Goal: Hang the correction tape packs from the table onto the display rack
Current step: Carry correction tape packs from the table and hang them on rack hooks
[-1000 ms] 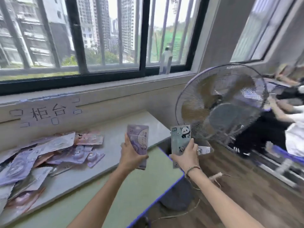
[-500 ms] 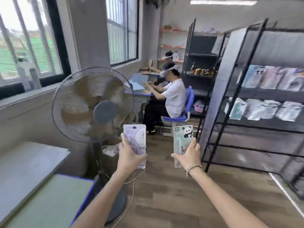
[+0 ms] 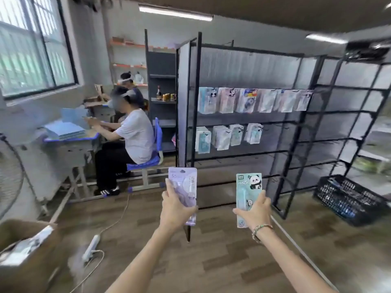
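My left hand [image 3: 174, 208] grips a purple correction tape pack [image 3: 183, 187] by its lower half, held upright. My right hand [image 3: 255, 212] grips a teal panda correction tape pack [image 3: 248, 187] the same way. Both packs are held out in front of me, well short of the black display rack [image 3: 296, 127]. The rack stands ahead across the floor. Several packs [image 3: 247, 100] hang along its upper row and several more [image 3: 224, 137] on the left part of the row below. The table is out of view.
A seated person [image 3: 131, 134] works at a desk [image 3: 69, 140] on the left, with another person behind. A power strip [image 3: 91, 247] and cable lie on the wooden floor. A black crate [image 3: 349, 197] sits at right, a cardboard box [image 3: 25, 250] at lower left, a fan's edge [image 3: 8, 176] far left.
My view has swung right, from the table and window past the fan to the display rack. Both hands kept their packs held upright in front of me.
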`<state>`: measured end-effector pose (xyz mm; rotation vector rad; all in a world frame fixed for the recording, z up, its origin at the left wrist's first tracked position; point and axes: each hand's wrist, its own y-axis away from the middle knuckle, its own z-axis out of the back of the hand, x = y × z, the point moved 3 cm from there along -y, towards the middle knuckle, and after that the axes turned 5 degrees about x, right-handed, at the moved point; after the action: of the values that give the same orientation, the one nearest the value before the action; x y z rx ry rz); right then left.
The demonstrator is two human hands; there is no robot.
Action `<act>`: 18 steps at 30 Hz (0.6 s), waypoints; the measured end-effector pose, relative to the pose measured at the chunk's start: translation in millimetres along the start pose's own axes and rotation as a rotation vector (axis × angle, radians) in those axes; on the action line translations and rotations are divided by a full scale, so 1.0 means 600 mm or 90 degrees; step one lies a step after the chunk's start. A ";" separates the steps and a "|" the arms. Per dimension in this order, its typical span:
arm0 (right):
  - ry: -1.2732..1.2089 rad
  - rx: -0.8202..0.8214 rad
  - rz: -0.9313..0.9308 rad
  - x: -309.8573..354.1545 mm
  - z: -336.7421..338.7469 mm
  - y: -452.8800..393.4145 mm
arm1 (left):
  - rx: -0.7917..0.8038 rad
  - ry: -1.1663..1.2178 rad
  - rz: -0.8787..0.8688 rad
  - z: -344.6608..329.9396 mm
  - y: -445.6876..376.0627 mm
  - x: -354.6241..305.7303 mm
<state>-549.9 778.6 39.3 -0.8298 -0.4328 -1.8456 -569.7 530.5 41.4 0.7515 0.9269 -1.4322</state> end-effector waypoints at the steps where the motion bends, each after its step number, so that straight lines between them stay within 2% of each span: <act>1: 0.001 -0.007 -0.009 -0.022 0.019 -0.022 | 0.013 0.005 0.002 -0.033 -0.015 -0.015; 8: 0.008 -0.048 -0.064 -0.151 0.119 -0.148 | 0.067 0.010 -0.009 -0.234 -0.093 -0.107; 18: 0.005 -0.061 -0.112 -0.248 0.152 -0.305 | 0.098 -0.018 -0.010 -0.401 -0.236 -0.157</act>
<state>-648.7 1009.7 11.2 -0.8706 -0.4267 -2.0455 -721.4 782.7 25.3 0.8372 0.8088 -1.5375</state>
